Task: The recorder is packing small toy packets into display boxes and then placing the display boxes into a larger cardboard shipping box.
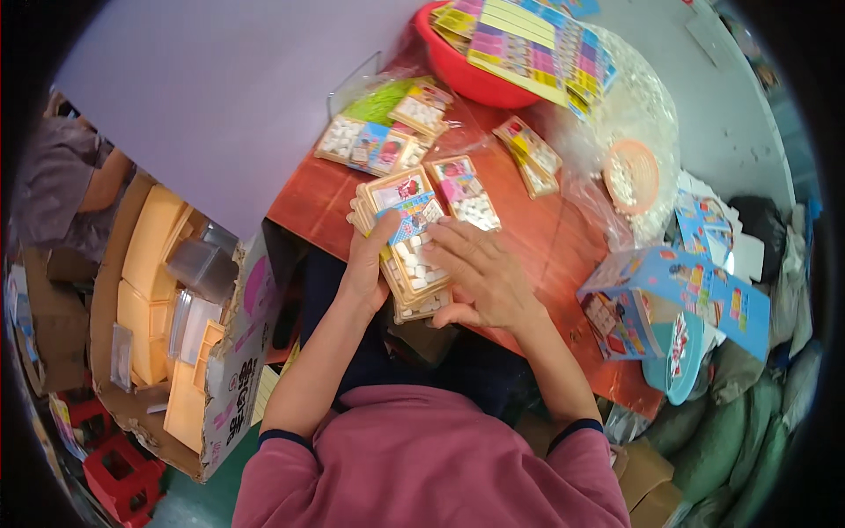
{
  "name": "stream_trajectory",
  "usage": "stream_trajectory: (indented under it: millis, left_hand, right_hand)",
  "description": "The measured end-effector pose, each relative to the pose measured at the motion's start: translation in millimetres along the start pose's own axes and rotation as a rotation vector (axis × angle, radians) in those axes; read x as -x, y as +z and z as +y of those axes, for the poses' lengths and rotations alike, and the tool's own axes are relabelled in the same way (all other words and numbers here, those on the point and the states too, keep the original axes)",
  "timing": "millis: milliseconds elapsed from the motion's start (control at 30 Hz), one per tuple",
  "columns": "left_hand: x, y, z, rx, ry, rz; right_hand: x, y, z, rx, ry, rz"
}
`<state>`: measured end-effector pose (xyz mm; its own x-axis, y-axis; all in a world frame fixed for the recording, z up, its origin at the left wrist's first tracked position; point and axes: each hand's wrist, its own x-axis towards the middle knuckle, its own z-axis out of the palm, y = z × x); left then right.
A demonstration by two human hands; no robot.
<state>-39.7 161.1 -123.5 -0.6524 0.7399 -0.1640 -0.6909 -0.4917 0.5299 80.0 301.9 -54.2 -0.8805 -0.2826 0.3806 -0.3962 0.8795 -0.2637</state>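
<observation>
Over the near edge of the red-brown table, I hold a stack of orange plastic boxes (421, 262) filled with small white pieces that look like candies. A blue and pink printed card lies across the top box. My left hand (368, 264) is closed around the stack's left side. Curved over its right side, my right hand (482, 275) has its fingertips on the top box and its thumb by the lower end. Just beyond my right hand lies another filled box (465, 195) with a pink card. The stack's underside is hidden.
More filled boxes (374, 145) sit farther back. A red basin (480, 84) holds printed card sheets. White pieces fill a large clear bag (651, 97) with an orange basket (632, 176) on it. Blue display boxes (669, 299) stand right; a carton (233, 352) of orange trays stands left.
</observation>
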Motion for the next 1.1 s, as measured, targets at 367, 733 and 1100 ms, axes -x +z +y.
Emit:
stream_trajectory:
  millis: [367, 733, 1100]
  left_hand:
    - [13.3, 53.7, -43.5, -0.662, 0.213, -0.495]
    - [-14.1, 35.7, -84.2, -1.024, 0.407, -0.649]
    - [-12.5, 37.4, -84.9, -1.308, 0.068, -0.689]
  right_hand:
    - [90.1, -7.9, 4.3, -0.678, 0.596, 0.321]
    - [124.5, 18.6, 34.2, -0.395, 0.565, 0.16]
    - [127.4, 5.5, 30.2, -0.659, 0.743, 0.054]
